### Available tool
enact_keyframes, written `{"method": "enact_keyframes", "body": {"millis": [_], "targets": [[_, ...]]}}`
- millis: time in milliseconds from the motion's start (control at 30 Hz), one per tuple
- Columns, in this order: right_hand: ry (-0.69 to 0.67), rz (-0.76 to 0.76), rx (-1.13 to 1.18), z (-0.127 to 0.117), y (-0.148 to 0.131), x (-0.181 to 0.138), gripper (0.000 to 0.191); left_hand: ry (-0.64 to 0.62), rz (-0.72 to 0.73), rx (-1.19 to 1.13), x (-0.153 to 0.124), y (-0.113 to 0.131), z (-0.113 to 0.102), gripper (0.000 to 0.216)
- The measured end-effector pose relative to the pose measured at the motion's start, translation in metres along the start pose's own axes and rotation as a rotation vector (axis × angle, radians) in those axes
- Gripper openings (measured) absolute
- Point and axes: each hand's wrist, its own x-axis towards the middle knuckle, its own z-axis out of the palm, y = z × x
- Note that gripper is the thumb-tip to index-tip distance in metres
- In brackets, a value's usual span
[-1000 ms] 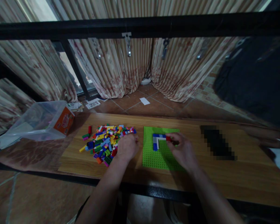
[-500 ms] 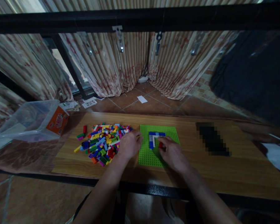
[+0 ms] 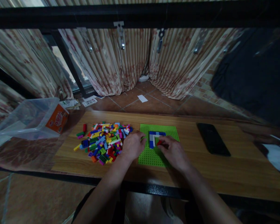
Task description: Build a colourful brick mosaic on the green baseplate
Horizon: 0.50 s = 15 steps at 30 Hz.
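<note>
I have the right hand [image 3: 174,152] pinching a red brick [image 3: 159,142] over the green plate [image 3: 146,158]; blue-and-white bricks [image 3: 152,138] sit just left of its fingertips. My left hand [image 3: 133,147], thumb and finger slightly parted, hovers beside the pile [image 3: 104,144].

On the worktop [image 3: 212,174], the brick pile [image 3: 106,141] lies left of the baseplate [image 3: 147,159], the phone [image 3: 213,139] right of it. Joined bricks [image 3: 151,138] sit on the baseplate. The left hand [image 3: 133,145] is between pile and joined bricks; the right hand [image 3: 172,151], over the baseplate. A box [image 3: 37,119] stands left of the worktop, curtains [image 3: 107,68] behind.
</note>
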Motion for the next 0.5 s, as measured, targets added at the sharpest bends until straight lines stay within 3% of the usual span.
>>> {"method": "enact_keyframes", "body": {"millis": [300, 500], "targets": [[0.070, -0.175, -0.215, 0.005, -0.006, 0.008, 0.028, -0.049, 0.046, -0.046, -0.001, 0.007, 0.006, 0.032], [0.072, -0.176, -0.221, 0.011, -0.007, 0.013, 0.035, -0.045, 0.086, -0.073, 0.000, 0.009, 0.011, 0.031]]}}
